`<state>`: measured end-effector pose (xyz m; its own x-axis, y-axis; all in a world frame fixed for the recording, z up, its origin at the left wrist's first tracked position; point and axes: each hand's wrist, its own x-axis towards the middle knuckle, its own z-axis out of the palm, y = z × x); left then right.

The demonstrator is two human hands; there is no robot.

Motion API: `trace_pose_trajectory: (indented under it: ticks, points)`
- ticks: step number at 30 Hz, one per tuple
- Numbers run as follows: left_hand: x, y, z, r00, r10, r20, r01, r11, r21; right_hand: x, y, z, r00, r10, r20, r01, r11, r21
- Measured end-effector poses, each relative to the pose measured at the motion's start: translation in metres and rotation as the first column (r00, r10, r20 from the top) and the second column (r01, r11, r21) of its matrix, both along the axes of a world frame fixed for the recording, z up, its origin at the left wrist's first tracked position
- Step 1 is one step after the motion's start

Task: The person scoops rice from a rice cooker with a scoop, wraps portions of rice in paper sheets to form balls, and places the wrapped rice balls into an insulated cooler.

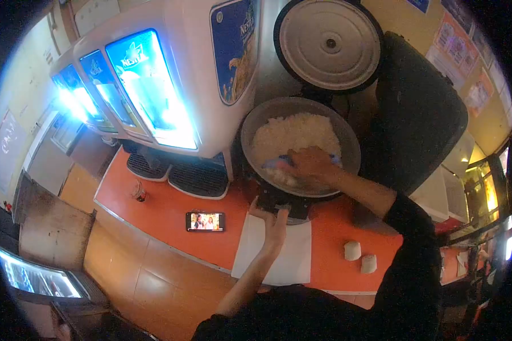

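Note:
A large round rice cooker (246, 149) stands open on the counter, with white rice (298, 129) in its pot. My right hand (313, 163) is inside the pot, closed over a blue-edged utensil (274, 163) pressed to the rice. My fingers cover most of it, so its exact kind is hidden. My left hand (272, 224) rests at the cooker's front base, thumb and fingers spread and touching it. Behind the pot, the round metal-lined lid (330, 45) is tipped up. A white sheet (287, 258) lies under my left forearm.
A drink dispenser (216, 128) with lit panels stands left of the cooker. On the orange counter (170, 199) lie a phone (205, 221) showing a picture, a small glass (138, 191) and two small white rounded things (352, 250). A large dark panel (418, 113) rises at the right.

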<state>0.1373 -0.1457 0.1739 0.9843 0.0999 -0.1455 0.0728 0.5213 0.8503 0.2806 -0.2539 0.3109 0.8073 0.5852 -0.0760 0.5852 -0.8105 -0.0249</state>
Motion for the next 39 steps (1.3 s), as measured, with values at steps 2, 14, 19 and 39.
trace_pose_trajectory:
  ticks: [2,14,19,39]
  points:
    - [0.0,-0.001,0.005,1.0,-0.011,0.03,0.01,1.0,0.008,-0.009,-0.013,0.001,1.0,-0.017,-0.02,0.017,1.0,0.014]
    - [0.003,-0.015,-0.035,0.99,0.105,0.094,-0.106,0.994,0.007,0.047,-0.013,0.009,0.929,-0.135,0.346,0.105,0.989,0.105]
    - [0.004,-0.01,-0.017,0.976,0.099,0.193,-0.071,0.987,-0.145,0.069,0.01,-0.017,0.631,0.138,0.764,-0.223,0.975,0.009]
    - [0.004,-0.005,-0.01,0.964,0.112,0.242,-0.125,0.991,0.039,-0.017,0.001,0.014,0.994,-0.105,0.008,0.104,0.989,0.11]
